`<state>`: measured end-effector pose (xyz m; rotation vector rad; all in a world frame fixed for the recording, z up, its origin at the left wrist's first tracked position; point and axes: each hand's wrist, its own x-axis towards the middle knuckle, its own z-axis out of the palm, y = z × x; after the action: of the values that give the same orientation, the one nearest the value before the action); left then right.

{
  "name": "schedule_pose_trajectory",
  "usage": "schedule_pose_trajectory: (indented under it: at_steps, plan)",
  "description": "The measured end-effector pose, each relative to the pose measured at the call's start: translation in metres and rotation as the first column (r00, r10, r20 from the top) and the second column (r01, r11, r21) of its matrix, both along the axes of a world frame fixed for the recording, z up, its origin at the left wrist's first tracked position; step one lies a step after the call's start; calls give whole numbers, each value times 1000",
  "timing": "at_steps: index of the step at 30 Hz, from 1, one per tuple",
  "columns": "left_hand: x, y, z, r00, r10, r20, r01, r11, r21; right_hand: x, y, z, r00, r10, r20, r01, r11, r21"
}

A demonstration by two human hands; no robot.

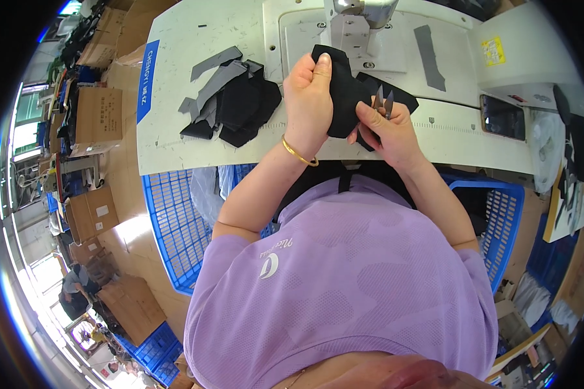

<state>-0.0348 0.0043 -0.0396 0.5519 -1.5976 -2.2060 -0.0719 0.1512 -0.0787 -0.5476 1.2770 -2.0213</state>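
My left hand (310,97) pinches the upper edge of a black fabric piece (347,91), thumb on top. Close to the other side of that piece, my right hand (390,131) is closed around small thread snips (385,102), their two dark blades pointing up and slightly apart. The right fingertips are at the fabric's lower right edge; whether they also grip it I cannot tell. Another black piece (402,97) shows behind the right hand. Left of my hands, a loose pile of black and grey cut pieces (246,104) lies on the white table (169,129).
A sewing machine (360,32) stands just beyond my hands. To its right lie a grey strip (430,58) and a phone (503,118). Blue plastic baskets (175,227) sit below the table edge on both sides. Cardboard boxes (98,120) stand at the far left.
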Motion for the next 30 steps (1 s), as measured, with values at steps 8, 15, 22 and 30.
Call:
schedule_pose_trajectory:
  at_steps: [8,15,22,30]
  plan:
    - [19,-23,13,999,-23,23,32,748,-663,-102,23,35,381,-3,-925,585,776,238]
    - [29,-29,20,967,-254,-19,84,388,-918,-211,51,34,349,533,-770,560,540,628]
    - [42,-39,17,991,12,-133,-127,391,-912,-195,46,65,205,588,-783,620,540,568]
    - [39,-53,13,949,129,-288,-314,477,-821,-33,28,166,913,326,-245,-260,928,266]
